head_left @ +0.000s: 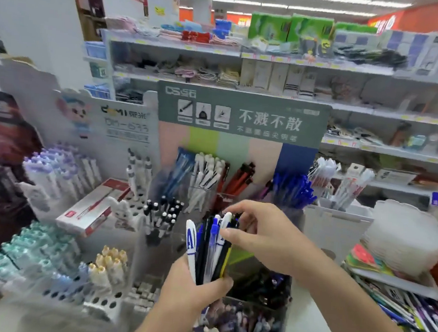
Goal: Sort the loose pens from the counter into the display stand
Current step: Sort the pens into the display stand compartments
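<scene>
While gripped upright in left hand (190, 289) at lower centre, pen bundle (210, 246) points up toward display stand (240, 146) just behind; right hand (257, 234), nearer, pinches one white pen (223, 227) at bundle top, w/ stand slots above.

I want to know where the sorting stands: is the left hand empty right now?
No, the left hand grips a bunch of pens upright, while the right hand pinches one at its top.
</scene>
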